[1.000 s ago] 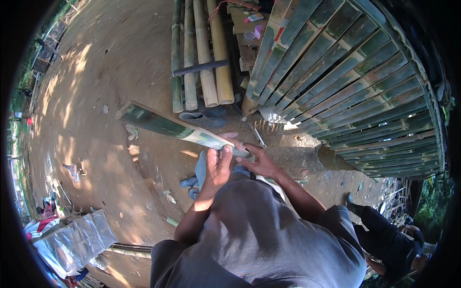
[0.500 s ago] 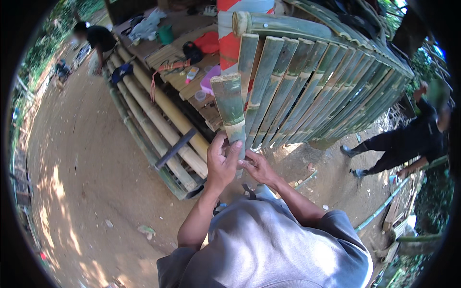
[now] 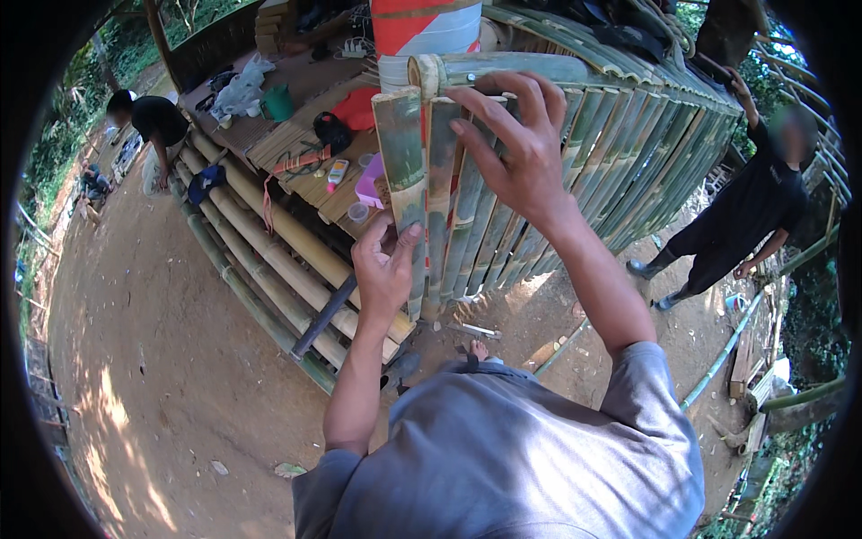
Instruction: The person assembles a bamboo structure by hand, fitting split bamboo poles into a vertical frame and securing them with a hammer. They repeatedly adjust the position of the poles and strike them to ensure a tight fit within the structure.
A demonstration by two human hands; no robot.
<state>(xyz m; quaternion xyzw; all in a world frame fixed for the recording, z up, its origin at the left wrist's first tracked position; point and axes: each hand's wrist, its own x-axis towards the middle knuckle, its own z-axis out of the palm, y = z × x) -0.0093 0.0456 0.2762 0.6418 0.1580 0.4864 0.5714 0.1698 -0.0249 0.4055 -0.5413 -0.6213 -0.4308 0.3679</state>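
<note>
My left hand (image 3: 382, 274) grips a green split-bamboo slat (image 3: 401, 171) near its lower part, thumb pressed on its face. The slat stands nearly upright beside the end of a row of green bamboo slats (image 3: 584, 171). These hang below a thick horizontal bamboo pole (image 3: 521, 66). My right hand (image 3: 530, 148) is raised in front of the row's first slats, just under the pole. Its fingers are spread and curved, with nothing seen in them; whether the fingertips touch the slats I cannot tell.
Long bamboo poles (image 3: 269, 242) lie at left, with a dark bar (image 3: 323, 316) across them and a blue cap (image 3: 206, 183). A post (image 3: 426, 36) with red and white wrapping rises ahead. One person (image 3: 160, 121) bends at far left; another (image 3: 763, 193) stands at right.
My right hand has left the held slat and risen to the right, its fingers spreading. My left hand has shifted left with the slat, now beside the row's end.
</note>
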